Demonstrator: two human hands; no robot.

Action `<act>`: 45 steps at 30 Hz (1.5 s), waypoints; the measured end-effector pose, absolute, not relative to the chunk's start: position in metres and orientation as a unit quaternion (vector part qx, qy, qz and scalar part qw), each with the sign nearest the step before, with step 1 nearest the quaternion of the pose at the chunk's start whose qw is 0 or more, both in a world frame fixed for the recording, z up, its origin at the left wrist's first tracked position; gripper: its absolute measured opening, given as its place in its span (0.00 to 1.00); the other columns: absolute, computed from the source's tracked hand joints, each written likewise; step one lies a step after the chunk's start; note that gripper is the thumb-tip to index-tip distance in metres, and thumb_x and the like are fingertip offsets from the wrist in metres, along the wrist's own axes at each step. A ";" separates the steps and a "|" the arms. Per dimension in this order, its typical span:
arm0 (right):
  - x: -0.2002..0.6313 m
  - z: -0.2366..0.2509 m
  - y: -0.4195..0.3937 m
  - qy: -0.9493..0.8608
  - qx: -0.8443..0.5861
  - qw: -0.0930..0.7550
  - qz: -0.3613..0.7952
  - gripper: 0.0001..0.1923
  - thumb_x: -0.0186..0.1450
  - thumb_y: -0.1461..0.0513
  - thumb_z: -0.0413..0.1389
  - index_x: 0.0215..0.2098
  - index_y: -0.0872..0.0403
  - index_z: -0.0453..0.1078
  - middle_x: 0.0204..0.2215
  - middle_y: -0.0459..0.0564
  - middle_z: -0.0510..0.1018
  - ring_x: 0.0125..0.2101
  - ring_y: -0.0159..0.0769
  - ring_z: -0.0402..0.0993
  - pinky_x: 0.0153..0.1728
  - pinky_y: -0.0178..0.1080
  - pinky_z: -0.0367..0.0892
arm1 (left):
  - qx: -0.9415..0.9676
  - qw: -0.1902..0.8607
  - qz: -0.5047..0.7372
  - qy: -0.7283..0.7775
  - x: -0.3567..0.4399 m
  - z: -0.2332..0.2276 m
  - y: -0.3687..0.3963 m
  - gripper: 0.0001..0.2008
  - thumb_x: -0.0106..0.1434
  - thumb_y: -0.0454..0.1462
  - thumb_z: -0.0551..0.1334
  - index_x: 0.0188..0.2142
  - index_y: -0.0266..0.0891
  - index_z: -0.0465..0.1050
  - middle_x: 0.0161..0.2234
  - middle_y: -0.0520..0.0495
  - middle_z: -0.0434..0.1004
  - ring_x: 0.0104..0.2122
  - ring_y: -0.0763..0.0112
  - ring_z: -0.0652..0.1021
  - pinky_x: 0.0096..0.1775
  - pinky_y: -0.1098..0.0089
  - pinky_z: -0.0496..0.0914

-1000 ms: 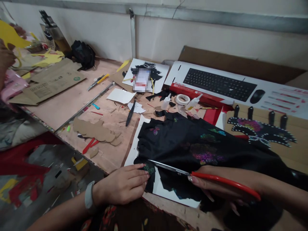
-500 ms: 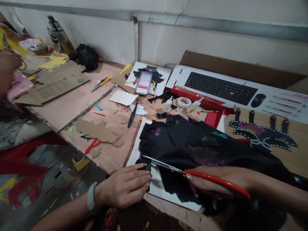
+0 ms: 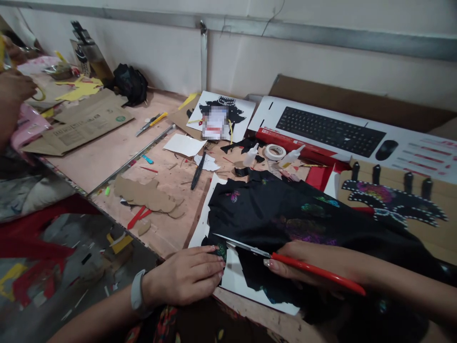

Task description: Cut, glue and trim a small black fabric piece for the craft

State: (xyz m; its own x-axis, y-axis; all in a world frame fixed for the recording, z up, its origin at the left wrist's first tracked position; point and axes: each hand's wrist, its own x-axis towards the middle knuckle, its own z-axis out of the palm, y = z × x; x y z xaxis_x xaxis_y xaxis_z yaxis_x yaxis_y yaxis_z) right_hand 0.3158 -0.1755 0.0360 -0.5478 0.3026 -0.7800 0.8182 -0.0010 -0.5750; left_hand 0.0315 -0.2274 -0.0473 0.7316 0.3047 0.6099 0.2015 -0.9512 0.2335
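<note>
Head view: the right hand (image 3: 314, 262) grips the red-handled steel scissors (image 3: 285, 259), fingers closed around the handle loops. The blades point left and lie across the near edge of the black fabric with coloured floral print (image 3: 285, 214). Compared with half a second ago, the scissors and right hand have shifted slightly left along the fabric, while the blade tips remain close to the left fingertips. The left hand (image 3: 185, 276) lies flat and open, palm down, fingertips pressing a corner of the fabric onto the white paper sheet (image 3: 237, 278). Its position is nearly unchanged. A pale wristband (image 3: 136, 293) sits on the left wrist. The fabric covers the paper on the plywood worktop (image 3: 117, 152) and trails off to the right. Behind it stand a white tape roll (image 3: 274, 152) and a white keyboard carton (image 3: 357, 136). Brown cardboard cut-outs (image 3: 146, 194) lie well to the left.
</note>
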 end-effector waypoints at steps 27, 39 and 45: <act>0.339 0.007 -0.234 0.756 0.644 0.061 -0.103 0.15 0.58 0.69 0.55 0.44 0.57 0.65 0.39 0.58 0.78 0.36 0.45 0.77 0.31 0.37 0.64 | 0.862 0.182 0.442 0.170 -0.004 0.006 -0.191 0.17 0.60 0.24 0.60 0.46 0.39 0.72 0.39 0.44 0.82 0.41 0.64 0.82 0.41 0.65 0.79; 0.361 0.028 -0.235 0.736 0.676 -0.036 0.009 0.17 0.57 0.73 0.47 0.44 0.58 0.64 0.36 0.57 0.79 0.34 0.42 0.76 0.31 0.37 0.62 | 0.873 0.161 0.439 0.139 -0.002 0.011 -0.157 0.12 0.59 0.26 0.62 0.42 0.40 0.74 0.38 0.49 0.82 0.39 0.68 0.82 0.41 0.70 0.79; 0.373 0.037 -0.239 0.710 0.703 0.020 0.034 0.16 0.58 0.66 0.55 0.45 0.59 0.65 0.38 0.59 0.78 0.31 0.42 0.75 0.26 0.36 0.58 | 0.867 0.185 0.440 0.141 0.003 0.001 -0.150 0.13 0.59 0.26 0.62 0.43 0.41 0.74 0.38 0.48 0.82 0.39 0.67 0.82 0.43 0.68 0.79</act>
